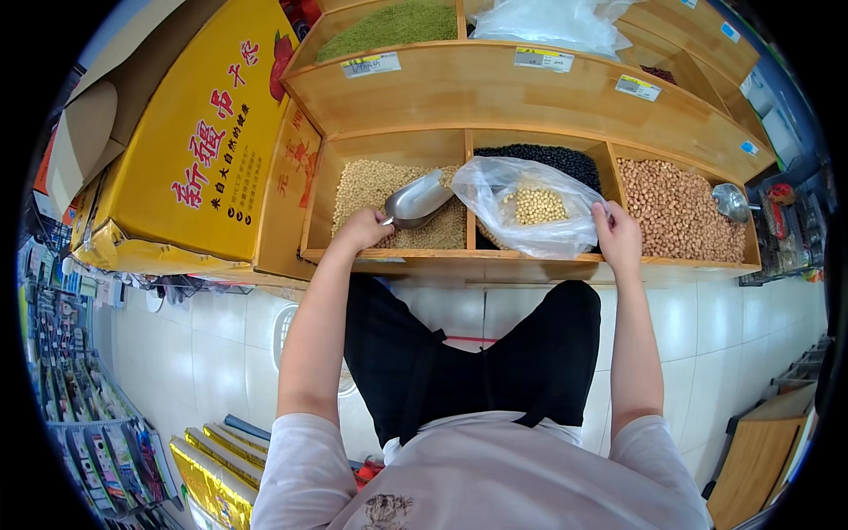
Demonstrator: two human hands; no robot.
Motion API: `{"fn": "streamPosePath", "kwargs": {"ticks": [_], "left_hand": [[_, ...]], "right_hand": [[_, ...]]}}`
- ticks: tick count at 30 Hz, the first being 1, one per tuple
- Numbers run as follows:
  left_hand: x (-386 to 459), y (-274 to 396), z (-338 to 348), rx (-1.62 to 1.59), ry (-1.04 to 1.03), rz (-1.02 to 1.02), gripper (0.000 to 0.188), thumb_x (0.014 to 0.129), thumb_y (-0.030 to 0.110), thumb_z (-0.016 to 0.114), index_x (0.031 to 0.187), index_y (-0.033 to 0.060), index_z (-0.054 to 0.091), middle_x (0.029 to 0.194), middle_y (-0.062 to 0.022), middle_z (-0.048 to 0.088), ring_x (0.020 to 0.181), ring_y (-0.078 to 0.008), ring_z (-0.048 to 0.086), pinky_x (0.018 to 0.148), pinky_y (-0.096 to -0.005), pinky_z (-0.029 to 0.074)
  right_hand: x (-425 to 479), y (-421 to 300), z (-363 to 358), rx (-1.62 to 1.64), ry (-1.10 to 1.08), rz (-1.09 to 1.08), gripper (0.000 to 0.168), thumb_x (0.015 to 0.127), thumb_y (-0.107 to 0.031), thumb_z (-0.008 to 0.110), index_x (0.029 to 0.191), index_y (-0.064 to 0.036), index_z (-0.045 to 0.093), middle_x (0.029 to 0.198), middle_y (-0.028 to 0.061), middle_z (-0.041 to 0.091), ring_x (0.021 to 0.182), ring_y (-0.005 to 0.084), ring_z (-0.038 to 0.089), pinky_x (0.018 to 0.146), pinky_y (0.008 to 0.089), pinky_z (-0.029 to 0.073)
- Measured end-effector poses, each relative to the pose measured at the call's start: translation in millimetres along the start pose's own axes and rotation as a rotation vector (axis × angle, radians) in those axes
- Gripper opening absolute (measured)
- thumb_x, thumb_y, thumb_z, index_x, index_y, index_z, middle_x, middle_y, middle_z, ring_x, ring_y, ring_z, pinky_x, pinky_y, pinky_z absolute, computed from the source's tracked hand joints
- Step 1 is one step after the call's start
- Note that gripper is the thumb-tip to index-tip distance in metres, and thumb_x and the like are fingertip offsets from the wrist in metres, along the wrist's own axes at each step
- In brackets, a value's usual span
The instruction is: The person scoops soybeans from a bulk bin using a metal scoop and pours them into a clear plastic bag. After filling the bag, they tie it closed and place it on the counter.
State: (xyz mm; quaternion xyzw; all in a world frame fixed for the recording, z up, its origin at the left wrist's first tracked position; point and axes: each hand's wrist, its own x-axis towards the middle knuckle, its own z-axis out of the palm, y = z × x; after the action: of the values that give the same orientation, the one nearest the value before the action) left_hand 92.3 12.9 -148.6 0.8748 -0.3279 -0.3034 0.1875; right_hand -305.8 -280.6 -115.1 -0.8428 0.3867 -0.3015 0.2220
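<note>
My left hand [363, 230] grips the handle of a metal scoop [416, 204], which lies over the soybeans [361, 185] in the left wooden compartment. The scoop's mouth points right, close to the rim of a clear plastic bag [487, 192]. Soybeans [540, 207] show inside the bag's open mouth. My right hand [619, 235] pinches the bag's right edge between thumb and fingers. Beneath and behind the bag are black beans [543, 159] in the middle compartment, partly covered by it. Peanuts [669, 212] fill the right compartment, with a second metal scoop [731, 203] resting on them.
A yellow cardboard box [199, 146] stands against the bin's left side. On the upper tier are green mung beans [391, 30] and a heap of clear plastic bags [553, 20]. The wooden front edge [437, 254] runs before my knees. A wooden cabinet [758, 457] stands behind at right.
</note>
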Motion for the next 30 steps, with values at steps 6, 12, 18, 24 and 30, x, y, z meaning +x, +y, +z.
{"fn": "streamPosePath", "kwargs": {"ticks": [6,12,18,24,30], "left_hand": [[-4.5,-2.0,-0.4,-0.109,0.104,0.061,0.041,0.080,0.031,0.089,0.099,0.0012,0.069,0.087,-0.0101,0.072,0.081,-0.0202,0.068,0.076,-0.0348,0.054],[-10.9,0.2,0.0,-0.161,0.235,0.079,0.037,0.080,0.028,0.090,0.092,0.0030,0.064,0.081,-0.0046,0.066,0.075,-0.0157,0.060,0.071,-0.0340,0.051],[-15.0,1.9,1.8,-0.248,0.342,0.194,0.032,0.078,0.020,0.088,0.092,0.0035,0.064,0.081,-0.0053,0.067,0.075,-0.0152,0.062,0.072,-0.0327,0.052],[-29.8,20.1,2.2,-0.353,0.460,0.258,0.025,0.080,0.010,0.083,0.092,0.0023,0.062,0.081,-0.0030,0.065,0.076,-0.0111,0.061,0.074,-0.0294,0.053],[-39.6,27.3,3.0,-0.393,0.529,0.449,0.022,0.082,0.004,0.079,0.099,0.0016,0.067,0.091,-0.0092,0.071,0.082,-0.0157,0.069,0.077,-0.0324,0.056]], "right_hand": [[-0.5,0.8,0.2,-0.014,0.000,0.000,0.039,0.101,-0.036,0.066,0.082,-0.003,0.061,0.064,0.0157,0.056,0.060,0.0365,0.057,0.057,0.0457,0.044],[-1.4,-2.0,-0.9,0.008,-0.002,0.002,0.038,0.101,-0.035,0.067,0.082,-0.002,0.061,0.063,0.0161,0.055,0.059,0.0358,0.055,0.057,0.0453,0.044],[-0.9,-2.0,-1.1,0.015,0.005,-0.004,0.038,0.101,-0.034,0.067,0.081,-0.002,0.061,0.063,0.0157,0.054,0.058,0.0348,0.055,0.056,0.0448,0.043],[-2.2,-1.3,-2.4,0.015,0.011,-0.010,0.037,0.101,-0.034,0.067,0.082,-0.003,0.061,0.063,0.0150,0.055,0.058,0.0344,0.054,0.056,0.0447,0.044],[1.8,-2.2,-0.3,0.022,0.006,-0.017,0.036,0.101,-0.034,0.067,0.082,-0.003,0.063,0.063,0.0156,0.056,0.059,0.0355,0.056,0.057,0.0450,0.045]]}}
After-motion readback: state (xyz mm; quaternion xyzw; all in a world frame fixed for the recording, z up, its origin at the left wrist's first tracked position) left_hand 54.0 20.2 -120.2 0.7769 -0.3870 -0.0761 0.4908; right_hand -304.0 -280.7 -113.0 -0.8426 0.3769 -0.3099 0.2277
